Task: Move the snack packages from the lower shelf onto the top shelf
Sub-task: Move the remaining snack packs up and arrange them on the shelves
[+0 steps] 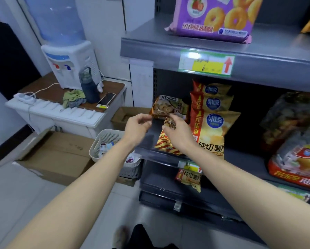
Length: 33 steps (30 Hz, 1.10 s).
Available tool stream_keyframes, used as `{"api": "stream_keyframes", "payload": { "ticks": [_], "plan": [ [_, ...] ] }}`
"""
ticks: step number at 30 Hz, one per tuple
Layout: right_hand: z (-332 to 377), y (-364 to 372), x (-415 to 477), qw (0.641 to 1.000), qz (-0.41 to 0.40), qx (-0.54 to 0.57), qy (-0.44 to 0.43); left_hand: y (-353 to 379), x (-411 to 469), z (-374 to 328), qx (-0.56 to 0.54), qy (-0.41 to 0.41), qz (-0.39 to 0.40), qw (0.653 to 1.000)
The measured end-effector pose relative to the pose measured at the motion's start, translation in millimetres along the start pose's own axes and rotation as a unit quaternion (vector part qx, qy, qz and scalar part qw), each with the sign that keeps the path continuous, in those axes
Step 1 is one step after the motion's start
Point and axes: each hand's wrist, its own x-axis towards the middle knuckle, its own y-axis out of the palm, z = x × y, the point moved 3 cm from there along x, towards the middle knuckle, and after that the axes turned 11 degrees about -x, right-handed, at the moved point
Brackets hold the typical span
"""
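Step in hand: pick-up of one snack package from the lower shelf (244, 159). No transfer upward has begun for this item.

Left hand (138, 127): the grip appears clamped, thumb and forefinger pinching the left corner of the cookie package (170, 106). Right hand (176, 131): the fingers curl at the lower edge of the same package, just above the striped package (164, 145). Whether this grip is clamped on either package cannot be told, as the hand's back hides the contact.

Location of the task items: the cookie package stands at the left end of the lower shelf, with the striped package in front of it and a row of chip bags (214, 126) just beside them on the right. Further bags lie at the right end of that shelf. The top shelf (280, 45) already carries a purple doughnut package (215, 17), with bare surface to either side of it.

Next move, as judged: secure the cookie package with both hands, draw it forward clear of the shelf lip, raise it past the price label (206, 62), and set it on the bare surface near the doughnut package. Avoid dragging the striped package off the edge.
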Motion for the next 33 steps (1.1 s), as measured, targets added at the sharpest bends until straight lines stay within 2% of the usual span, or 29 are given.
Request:
{"api": "stream_keyframes", "payload": {
  "ticks": [11,16,20,24,33],
  "plan": [
    [-12,36,75,0.988,-0.088,0.000,0.127,-3,102,36,0.055,0.004,0.100,0.993],
    [-27,43,115,0.977,-0.095,-0.068,0.177,6,143,52,0.061,-0.003,0.111,0.992],
    [-39,50,135,0.974,-0.080,-0.099,0.189,15,166,67,0.059,-0.010,0.142,0.988],
    [-52,55,146,0.976,-0.049,-0.075,0.201,24,182,84,0.082,-0.011,0.175,0.981],
    [-64,57,154,0.977,-0.058,-0.039,0.200,35,186,91,0.024,-0.019,0.148,0.989]
  ]
}}
